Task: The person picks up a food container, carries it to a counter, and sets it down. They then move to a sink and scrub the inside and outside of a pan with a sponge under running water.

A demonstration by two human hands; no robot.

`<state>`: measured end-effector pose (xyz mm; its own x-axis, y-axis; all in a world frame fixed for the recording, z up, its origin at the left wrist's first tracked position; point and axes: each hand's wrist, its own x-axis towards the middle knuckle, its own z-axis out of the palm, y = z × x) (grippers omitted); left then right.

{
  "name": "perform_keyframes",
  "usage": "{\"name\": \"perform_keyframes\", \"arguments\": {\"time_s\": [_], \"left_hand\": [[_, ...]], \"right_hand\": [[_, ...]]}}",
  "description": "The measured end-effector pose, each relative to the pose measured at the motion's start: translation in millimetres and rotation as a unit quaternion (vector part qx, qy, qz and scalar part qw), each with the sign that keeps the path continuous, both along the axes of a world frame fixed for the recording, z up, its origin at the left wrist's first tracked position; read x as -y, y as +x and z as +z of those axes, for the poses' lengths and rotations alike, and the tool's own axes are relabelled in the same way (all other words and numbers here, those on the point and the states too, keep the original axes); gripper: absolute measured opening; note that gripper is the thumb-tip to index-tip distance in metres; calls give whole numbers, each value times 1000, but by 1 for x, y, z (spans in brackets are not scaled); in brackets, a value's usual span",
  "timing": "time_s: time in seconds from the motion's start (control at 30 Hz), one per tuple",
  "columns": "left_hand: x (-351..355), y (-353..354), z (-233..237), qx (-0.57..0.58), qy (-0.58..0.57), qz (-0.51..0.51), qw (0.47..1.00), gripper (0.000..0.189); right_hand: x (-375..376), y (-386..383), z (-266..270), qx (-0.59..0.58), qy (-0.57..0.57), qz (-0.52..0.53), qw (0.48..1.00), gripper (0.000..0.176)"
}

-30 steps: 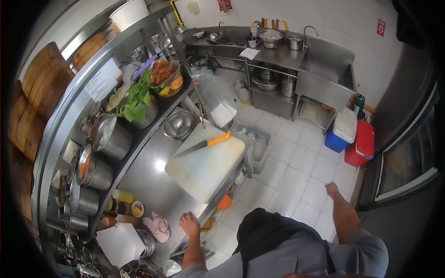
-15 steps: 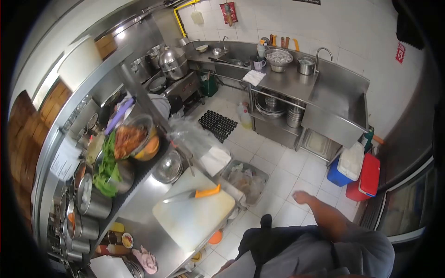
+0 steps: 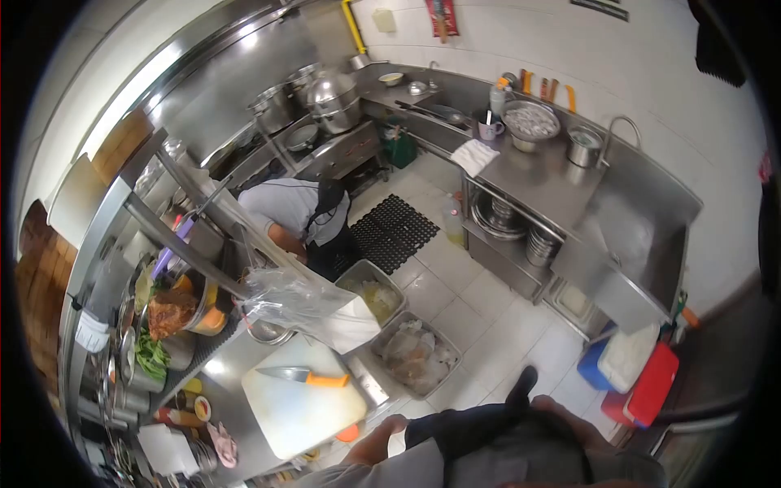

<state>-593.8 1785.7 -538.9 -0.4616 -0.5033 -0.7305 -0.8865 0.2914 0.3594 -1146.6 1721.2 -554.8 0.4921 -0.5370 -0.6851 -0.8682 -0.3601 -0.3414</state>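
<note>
My left hand point(image 3: 394, 424) hangs low beside the dark apron point(image 3: 468, 435), near the front of the steel counter. Its fingers are not clear, and a small white patch shows beside it. On the other side of the apron is my right hand point(image 3: 547, 403), partly hidden, with its fingers out of sight. To the left, a white cutting board point(image 3: 301, 415) lies on the counter. An orange-handled knife point(image 3: 305, 376) rests flat on it, touched by neither hand.
A person point(image 3: 289, 211) bends over beyond the shelf. Bins with plastic bags point(image 3: 416, 358) stand on the floor by the counter. A steel sink point(image 3: 634, 211) and a red cooler point(image 3: 651, 390) are at the right. A black mat point(image 3: 394, 232) lies farther back.
The view has shifted, and the other person now shows more fully. My right hand has drawn back from out front to beside the apron, while my left hand has come into view.
</note>
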Motion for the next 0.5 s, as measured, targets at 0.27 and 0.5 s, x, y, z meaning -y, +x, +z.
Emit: {"name": "perform_keyframes", "arguments": {"time_s": [0.27, 0.5], "left_hand": [[9, -169, -10, -48, 131, 397, 907, 45], [-35, -315, 40, -116, 98, 899, 410, 43]], "right_hand": [[195, -63, 121, 162, 139, 13, 977, 29], [303, -17, 191, 123, 280, 207, 929, 35]]}}
